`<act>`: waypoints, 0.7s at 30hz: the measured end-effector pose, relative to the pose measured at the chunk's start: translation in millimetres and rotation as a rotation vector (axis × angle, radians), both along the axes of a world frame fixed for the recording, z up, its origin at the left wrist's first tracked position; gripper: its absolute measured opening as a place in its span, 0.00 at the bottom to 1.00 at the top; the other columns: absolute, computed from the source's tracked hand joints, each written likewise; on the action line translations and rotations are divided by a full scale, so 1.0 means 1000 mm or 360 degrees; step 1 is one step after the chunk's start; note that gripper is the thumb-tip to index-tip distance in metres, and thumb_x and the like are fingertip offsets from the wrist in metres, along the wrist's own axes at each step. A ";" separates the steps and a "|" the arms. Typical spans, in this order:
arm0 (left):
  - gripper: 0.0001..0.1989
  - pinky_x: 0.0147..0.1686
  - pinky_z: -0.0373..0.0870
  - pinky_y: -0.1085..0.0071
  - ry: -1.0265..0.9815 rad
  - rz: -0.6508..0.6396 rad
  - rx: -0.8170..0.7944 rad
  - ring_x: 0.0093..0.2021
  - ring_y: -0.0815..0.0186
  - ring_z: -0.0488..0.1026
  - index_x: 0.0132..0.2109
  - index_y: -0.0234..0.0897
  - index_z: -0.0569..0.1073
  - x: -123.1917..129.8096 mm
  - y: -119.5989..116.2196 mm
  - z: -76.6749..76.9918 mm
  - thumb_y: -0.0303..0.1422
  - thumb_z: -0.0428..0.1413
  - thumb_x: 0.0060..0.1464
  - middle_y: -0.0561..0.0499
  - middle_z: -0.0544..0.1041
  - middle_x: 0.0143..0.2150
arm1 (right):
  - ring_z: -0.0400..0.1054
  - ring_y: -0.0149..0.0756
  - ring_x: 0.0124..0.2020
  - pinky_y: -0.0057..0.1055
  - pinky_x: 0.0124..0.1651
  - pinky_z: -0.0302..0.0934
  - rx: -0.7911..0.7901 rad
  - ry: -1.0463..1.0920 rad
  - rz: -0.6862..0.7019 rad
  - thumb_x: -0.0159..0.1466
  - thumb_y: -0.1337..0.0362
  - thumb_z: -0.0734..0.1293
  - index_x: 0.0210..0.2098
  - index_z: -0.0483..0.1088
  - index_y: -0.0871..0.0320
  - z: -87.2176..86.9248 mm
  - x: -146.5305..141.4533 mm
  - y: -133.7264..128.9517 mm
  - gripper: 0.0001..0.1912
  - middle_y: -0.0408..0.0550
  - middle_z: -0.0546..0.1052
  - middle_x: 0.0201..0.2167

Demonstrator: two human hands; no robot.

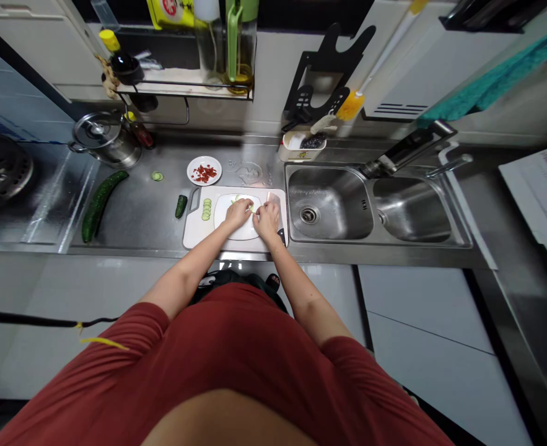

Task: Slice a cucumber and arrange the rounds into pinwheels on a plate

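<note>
A white cutting board [199,234] lies on the steel counter, with a white plate [222,218] on it. Over the plate, my left hand [239,212] has its fingers drawn together at small pale green pieces [236,199]. My right hand [267,218] is beside it at the plate's right edge, fingers bent; what its fingertips hold is too small to tell. A row of cucumber slices [207,209] sits on the board left of the plate. Partly under my right hand is a knife, its black handle [281,235] showing at the board's right edge.
Behind the board stands a small plate of red pieces [204,171]. A cucumber stub [181,206], some slices [157,176], a whole cucumber [100,204] and a steel pot [105,139] are to the left. A double sink [331,201] is on the right, a sponge holder [301,148] behind.
</note>
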State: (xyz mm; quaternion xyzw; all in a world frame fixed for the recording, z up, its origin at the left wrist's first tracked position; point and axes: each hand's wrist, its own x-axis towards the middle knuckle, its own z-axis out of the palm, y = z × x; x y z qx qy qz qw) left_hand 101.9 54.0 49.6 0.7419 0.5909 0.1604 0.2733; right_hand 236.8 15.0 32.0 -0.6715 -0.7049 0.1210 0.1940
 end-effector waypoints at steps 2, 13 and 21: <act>0.15 0.44 0.64 0.68 0.0033 -0.0021 0.0029 0.45 0.60 0.69 0.49 0.40 0.74 0.000 -0.001 -0.002 0.28 0.52 0.55 0.46 0.74 0.44 | 0.50 0.52 0.55 0.46 0.55 0.50 0.0018 -0.0019 -0.0036 0.64 0.62 0.62 0.38 0.71 0.60 0.001 -0.002 -0.001 0.09 0.60 0.64 0.50; 0.11 0.48 0.63 0.65 0.0112 -0.0177 0.0226 0.51 0.58 0.63 0.45 0.42 0.77 -0.011 -0.009 0.000 0.33 0.51 0.59 0.45 0.70 0.47 | 0.50 0.50 0.55 0.46 0.56 0.50 0.0049 0.0081 -0.0026 0.65 0.64 0.59 0.41 0.72 0.58 -0.002 0.003 -0.006 0.11 0.57 0.64 0.50; 0.10 0.48 0.63 0.66 0.0086 -0.0164 0.0180 0.51 0.59 0.64 0.44 0.42 0.78 -0.008 -0.006 0.000 0.33 0.53 0.58 0.45 0.69 0.46 | 0.50 0.49 0.55 0.44 0.55 0.52 0.0051 0.0007 0.0044 0.65 0.64 0.60 0.40 0.74 0.55 -0.006 0.005 -0.010 0.10 0.55 0.63 0.51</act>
